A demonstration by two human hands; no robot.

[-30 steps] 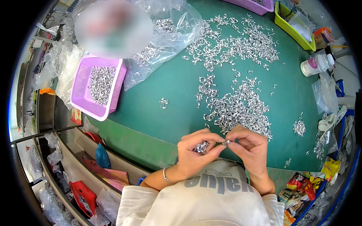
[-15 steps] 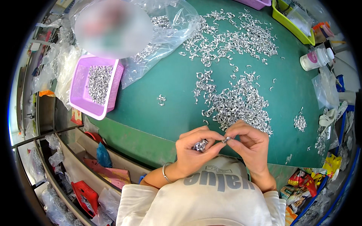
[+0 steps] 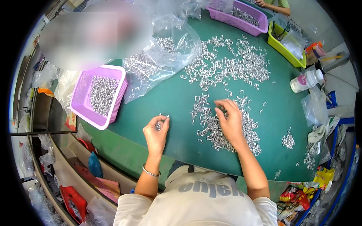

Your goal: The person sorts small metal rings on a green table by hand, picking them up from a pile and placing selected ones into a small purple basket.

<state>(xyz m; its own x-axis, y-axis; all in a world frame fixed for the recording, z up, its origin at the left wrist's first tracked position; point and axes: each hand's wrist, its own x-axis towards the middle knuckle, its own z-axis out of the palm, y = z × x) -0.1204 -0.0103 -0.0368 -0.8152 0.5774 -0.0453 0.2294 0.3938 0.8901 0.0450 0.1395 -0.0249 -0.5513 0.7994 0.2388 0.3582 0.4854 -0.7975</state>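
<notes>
My left hand [image 3: 154, 135] is closed around several small curved silver metal pieces [image 3: 158, 125], its thumb and forefinger at the table over the spot of a small separate group. My right hand [image 3: 230, 122] hovers over or rests on the near pile of the same shiny pieces [image 3: 213, 135]; its thumb and fingers are apart, and nothing shows between them. Part of the pile lies hidden under that hand. Beyond it, a wider spread of the pieces [image 3: 241, 62] covers the green table [image 3: 181, 139].
A pink-purple basket [image 3: 120, 94] of metal pieces stands left, beside a clear bag [image 3: 143, 81] holding more. At the back are a purple basket [image 3: 233, 19] and a lime-green tray [image 3: 286, 52]. A white bottle [image 3: 306, 81] and a small heap [image 3: 288, 141] are right.
My hands, together at the near edge before, have separated. The left went left and away from me with its pieces; the right reached forward over the pile. The head view shifted slightly.
</notes>
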